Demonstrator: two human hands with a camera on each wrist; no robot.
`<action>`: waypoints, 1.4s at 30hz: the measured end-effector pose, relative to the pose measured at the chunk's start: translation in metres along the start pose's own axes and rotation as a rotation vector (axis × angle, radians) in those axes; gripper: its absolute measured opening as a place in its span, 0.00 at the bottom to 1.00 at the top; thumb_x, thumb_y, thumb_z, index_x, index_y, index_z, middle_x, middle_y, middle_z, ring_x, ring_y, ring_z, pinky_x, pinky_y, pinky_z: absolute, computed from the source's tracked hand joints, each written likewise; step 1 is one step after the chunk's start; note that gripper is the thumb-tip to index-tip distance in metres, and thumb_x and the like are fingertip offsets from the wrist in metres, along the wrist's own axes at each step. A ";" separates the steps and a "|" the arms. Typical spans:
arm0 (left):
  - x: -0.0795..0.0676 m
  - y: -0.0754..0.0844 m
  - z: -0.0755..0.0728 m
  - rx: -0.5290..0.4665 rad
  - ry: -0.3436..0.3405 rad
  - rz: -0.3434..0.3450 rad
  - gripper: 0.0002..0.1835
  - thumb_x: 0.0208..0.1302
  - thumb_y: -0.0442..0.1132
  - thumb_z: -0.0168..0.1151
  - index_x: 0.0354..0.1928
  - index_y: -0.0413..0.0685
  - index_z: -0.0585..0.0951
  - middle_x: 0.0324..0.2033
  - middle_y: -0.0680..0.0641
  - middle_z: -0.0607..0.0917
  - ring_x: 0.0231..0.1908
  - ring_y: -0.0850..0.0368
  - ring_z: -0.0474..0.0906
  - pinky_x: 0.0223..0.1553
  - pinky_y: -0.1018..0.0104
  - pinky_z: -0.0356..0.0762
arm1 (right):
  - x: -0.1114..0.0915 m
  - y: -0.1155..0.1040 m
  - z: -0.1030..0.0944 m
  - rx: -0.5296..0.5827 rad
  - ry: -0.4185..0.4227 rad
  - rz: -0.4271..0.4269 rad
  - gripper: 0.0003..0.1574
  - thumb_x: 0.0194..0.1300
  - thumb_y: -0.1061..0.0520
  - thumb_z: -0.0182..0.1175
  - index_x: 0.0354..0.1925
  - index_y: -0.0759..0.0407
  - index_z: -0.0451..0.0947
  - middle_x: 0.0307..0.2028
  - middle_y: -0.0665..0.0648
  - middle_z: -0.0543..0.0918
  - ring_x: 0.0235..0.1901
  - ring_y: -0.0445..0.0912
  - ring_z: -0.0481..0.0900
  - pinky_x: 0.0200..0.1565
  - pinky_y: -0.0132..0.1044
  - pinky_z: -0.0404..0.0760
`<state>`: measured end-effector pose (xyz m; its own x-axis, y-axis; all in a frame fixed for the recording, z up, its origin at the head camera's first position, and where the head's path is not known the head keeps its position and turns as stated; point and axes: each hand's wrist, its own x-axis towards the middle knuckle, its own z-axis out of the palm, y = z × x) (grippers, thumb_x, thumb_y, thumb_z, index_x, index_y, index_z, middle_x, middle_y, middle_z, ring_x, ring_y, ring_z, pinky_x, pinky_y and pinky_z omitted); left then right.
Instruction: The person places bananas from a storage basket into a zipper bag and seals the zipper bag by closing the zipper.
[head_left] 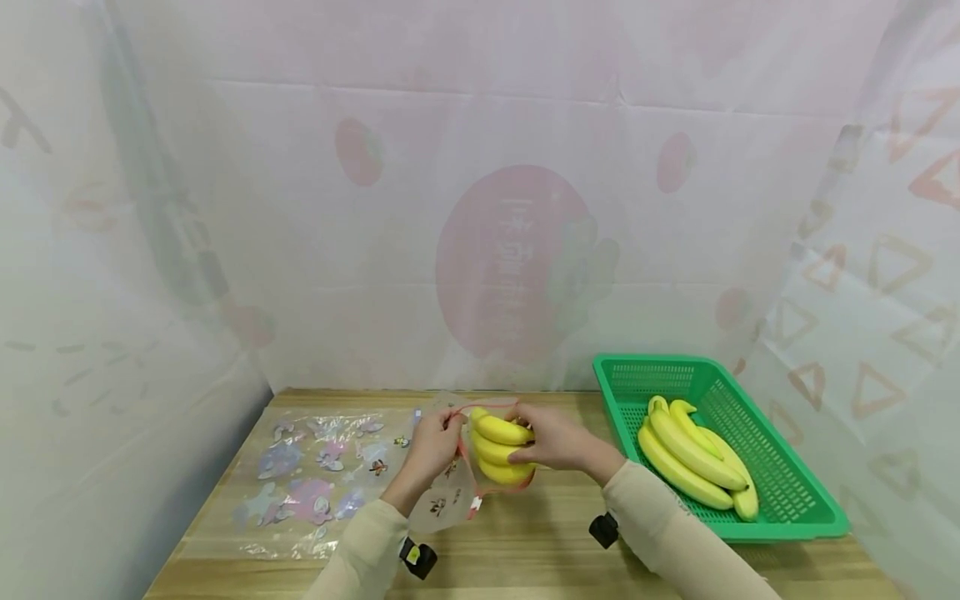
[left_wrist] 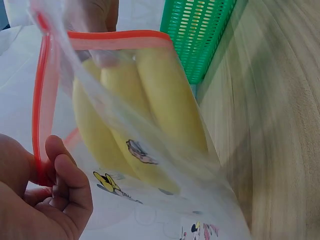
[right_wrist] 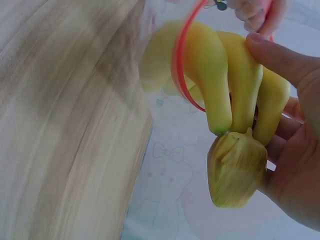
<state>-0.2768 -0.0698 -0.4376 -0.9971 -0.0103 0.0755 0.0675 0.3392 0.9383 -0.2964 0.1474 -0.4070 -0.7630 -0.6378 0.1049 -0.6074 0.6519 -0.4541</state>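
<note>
A clear zip bag [left_wrist: 165, 195] with a red zip edge and small cartoon prints is held up over the table. My left hand [head_left: 433, 442] pinches its red rim. My right hand [head_left: 553, 437] grips a bunch of yellow bananas [head_left: 498, 450] by the stem end. In the left wrist view the lower lengths of the bananas lie inside the bag's open mouth. The right wrist view shows the brown-green stem [right_wrist: 237, 170] outside the red rim, with the thumb pressed on one banana.
On the right stands a green plastic basket [head_left: 795, 528] with another bunch of bananas [head_left: 690, 454] in it. A large clear printed bag [head_left: 300, 483] lies flat on the left of the wooden table [head_left: 540, 550]. A printed white curtain [head_left: 390, 250] hangs behind.
</note>
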 end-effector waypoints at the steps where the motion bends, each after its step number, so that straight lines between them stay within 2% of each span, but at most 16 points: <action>1: 0.000 0.000 0.000 -0.006 -0.002 0.003 0.15 0.72 0.41 0.49 0.33 0.36 0.76 0.14 0.51 0.65 0.12 0.61 0.60 0.13 0.72 0.61 | 0.000 0.000 0.001 -0.031 0.010 -0.014 0.30 0.55 0.49 0.70 0.53 0.54 0.72 0.41 0.50 0.79 0.36 0.42 0.77 0.36 0.34 0.76; 6: -0.002 0.003 0.001 -0.025 0.000 0.005 0.15 0.73 0.41 0.48 0.32 0.36 0.76 0.14 0.51 0.68 0.12 0.61 0.62 0.12 0.72 0.61 | 0.000 0.002 0.007 -0.110 0.009 -0.051 0.31 0.55 0.51 0.70 0.55 0.55 0.71 0.39 0.49 0.78 0.34 0.41 0.75 0.37 0.34 0.75; 11: -0.002 0.006 0.000 -0.024 0.003 -0.003 0.15 0.73 0.40 0.47 0.36 0.35 0.78 0.18 0.48 0.74 0.15 0.61 0.67 0.15 0.72 0.67 | -0.001 0.002 0.010 -0.165 -0.032 -0.083 0.34 0.54 0.63 0.68 0.58 0.60 0.68 0.44 0.56 0.80 0.42 0.47 0.78 0.43 0.40 0.78; 13: -0.002 0.007 0.000 -0.025 0.012 -0.006 0.15 0.73 0.40 0.48 0.36 0.35 0.78 0.19 0.48 0.74 0.16 0.61 0.68 0.17 0.71 0.68 | 0.000 0.002 0.012 -0.169 -0.030 -0.090 0.34 0.55 0.65 0.67 0.59 0.61 0.67 0.45 0.57 0.80 0.44 0.48 0.78 0.44 0.41 0.78; 17: -0.003 0.009 0.003 -0.045 0.022 -0.006 0.15 0.73 0.40 0.48 0.34 0.35 0.77 0.19 0.48 0.74 0.17 0.61 0.68 0.17 0.72 0.68 | 0.002 0.000 0.015 -0.129 -0.012 -0.075 0.30 0.58 0.58 0.67 0.57 0.57 0.69 0.44 0.54 0.80 0.42 0.45 0.78 0.42 0.37 0.78; 20: -0.003 0.011 0.003 -0.063 0.027 -0.003 0.15 0.72 0.40 0.48 0.33 0.35 0.76 0.18 0.48 0.74 0.17 0.60 0.69 0.17 0.71 0.69 | 0.004 -0.002 0.018 -0.140 0.003 -0.065 0.26 0.60 0.54 0.66 0.55 0.55 0.70 0.42 0.50 0.79 0.40 0.42 0.78 0.41 0.35 0.78; 25: -0.004 0.013 0.003 -0.087 0.027 0.012 0.15 0.72 0.38 0.49 0.31 0.34 0.75 0.16 0.48 0.74 0.17 0.60 0.71 0.20 0.67 0.74 | 0.005 -0.005 0.023 -0.270 0.054 -0.101 0.24 0.63 0.49 0.62 0.53 0.56 0.69 0.40 0.49 0.78 0.34 0.40 0.76 0.38 0.35 0.78; 30: -0.003 0.016 0.002 -0.089 0.021 0.010 0.15 0.72 0.38 0.48 0.30 0.34 0.75 0.16 0.48 0.74 0.16 0.60 0.70 0.18 0.69 0.71 | 0.004 -0.003 0.030 -0.404 0.080 -0.148 0.25 0.67 0.48 0.58 0.56 0.58 0.65 0.40 0.50 0.76 0.33 0.40 0.74 0.37 0.34 0.77; 33: -0.003 0.019 0.001 -0.103 0.018 0.004 0.15 0.72 0.39 0.48 0.32 0.34 0.75 0.17 0.47 0.74 0.17 0.59 0.71 0.19 0.68 0.73 | 0.004 -0.003 0.030 -0.382 0.056 -0.166 0.26 0.68 0.51 0.57 0.59 0.59 0.62 0.43 0.52 0.74 0.35 0.41 0.74 0.39 0.33 0.77; 37: -0.004 0.021 -0.001 -0.121 0.025 0.005 0.14 0.72 0.39 0.48 0.35 0.34 0.77 0.19 0.47 0.75 0.19 0.58 0.72 0.21 0.67 0.74 | 0.005 -0.005 0.028 -0.298 0.021 -0.161 0.28 0.69 0.53 0.56 0.62 0.59 0.61 0.46 0.53 0.72 0.40 0.42 0.75 0.43 0.35 0.77; 42: -0.006 0.025 -0.004 -0.133 0.006 0.012 0.14 0.72 0.39 0.48 0.36 0.34 0.78 0.17 0.48 0.74 0.16 0.59 0.68 0.16 0.70 0.66 | 0.010 -0.004 0.027 -0.197 -0.012 -0.081 0.30 0.69 0.50 0.55 0.64 0.59 0.62 0.49 0.53 0.75 0.44 0.43 0.76 0.46 0.38 0.76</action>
<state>-0.2686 -0.0649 -0.4133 -0.9960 -0.0125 0.0882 0.0836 0.2113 0.9738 -0.2960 0.1275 -0.4277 -0.7083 -0.6951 0.1231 -0.6987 0.6654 -0.2628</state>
